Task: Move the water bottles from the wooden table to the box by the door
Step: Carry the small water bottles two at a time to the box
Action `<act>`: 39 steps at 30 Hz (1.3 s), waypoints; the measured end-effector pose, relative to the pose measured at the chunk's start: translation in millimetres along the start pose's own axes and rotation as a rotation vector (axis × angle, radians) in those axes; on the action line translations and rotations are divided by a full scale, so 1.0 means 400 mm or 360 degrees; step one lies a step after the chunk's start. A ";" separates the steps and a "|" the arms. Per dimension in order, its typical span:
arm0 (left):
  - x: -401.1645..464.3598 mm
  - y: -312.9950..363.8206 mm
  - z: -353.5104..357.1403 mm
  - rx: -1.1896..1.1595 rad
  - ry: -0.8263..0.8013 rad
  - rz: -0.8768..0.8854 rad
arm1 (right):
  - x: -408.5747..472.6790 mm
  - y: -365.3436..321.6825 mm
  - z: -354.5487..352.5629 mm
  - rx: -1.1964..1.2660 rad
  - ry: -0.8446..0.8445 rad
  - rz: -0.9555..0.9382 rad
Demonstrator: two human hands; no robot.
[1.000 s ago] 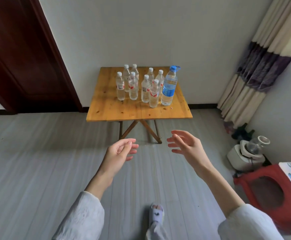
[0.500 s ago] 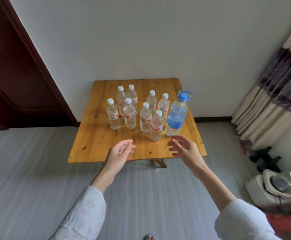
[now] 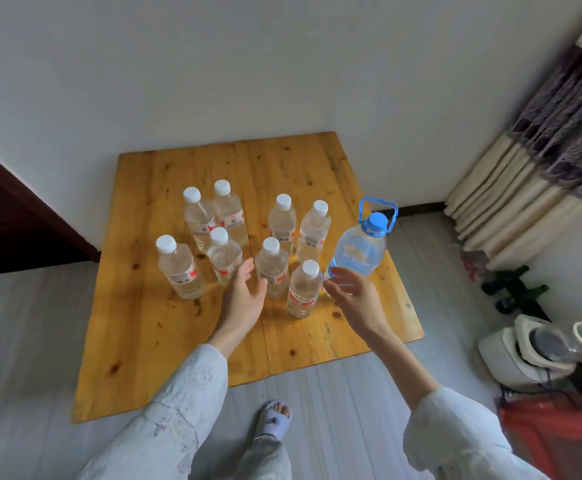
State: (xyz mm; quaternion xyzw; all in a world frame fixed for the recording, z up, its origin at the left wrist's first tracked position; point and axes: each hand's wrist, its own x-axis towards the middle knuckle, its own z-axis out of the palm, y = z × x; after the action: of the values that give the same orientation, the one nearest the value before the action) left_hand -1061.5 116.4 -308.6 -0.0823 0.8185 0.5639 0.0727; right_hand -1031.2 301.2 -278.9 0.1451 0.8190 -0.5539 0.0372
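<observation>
Several small clear water bottles with white caps stand upright in a cluster on the wooden table (image 3: pixel 137 341). A larger bottle (image 3: pixel 360 252) with a blue cap and blue carry handle stands at the cluster's right. My left hand (image 3: pixel 244 299) reaches over the table with fingers relaxed, just left of a middle small bottle (image 3: pixel 271 268). My right hand (image 3: pixel 353 299) is spread open in front of the large bottle's base, right of the nearest small bottle (image 3: pixel 303 289). Neither hand holds anything. The box is out of view.
A dark wooden door (image 3: pixel 9 223) is at the left behind the table. Striped curtains (image 3: pixel 542 140) hang at the right. On the floor at the right sit a white appliance (image 3: pixel 539 348) and a red stool (image 3: pixel 559 434). My slippered foot (image 3: pixel 275 415) stands near the table's front edge.
I have stepped up to the table, which now looks much closer. Both hands have moved forward over the tabletop and in among the bottles.
</observation>
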 end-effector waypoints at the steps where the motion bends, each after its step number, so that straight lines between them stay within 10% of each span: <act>1: 0.040 -0.004 0.001 0.0051 0.0010 0.0016 | 0.025 -0.001 0.016 -0.0033 0.0027 0.0001; 22: 0.231 -0.038 0.025 0.0440 -0.0392 0.0534 | 0.088 0.091 0.083 -0.0551 0.0151 -0.0094; 39: -0.383 0.214 0.336 0.0106 -0.1463 0.0966 | -0.684 0.206 -0.256 -0.0105 0.1313 0.0177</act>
State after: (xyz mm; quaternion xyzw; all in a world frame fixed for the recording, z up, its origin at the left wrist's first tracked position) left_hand -927.1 280.1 -245.8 0.4145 0.7069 0.5112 0.2592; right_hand -736.7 369.8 -252.9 0.3977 0.7734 -0.4199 -0.2595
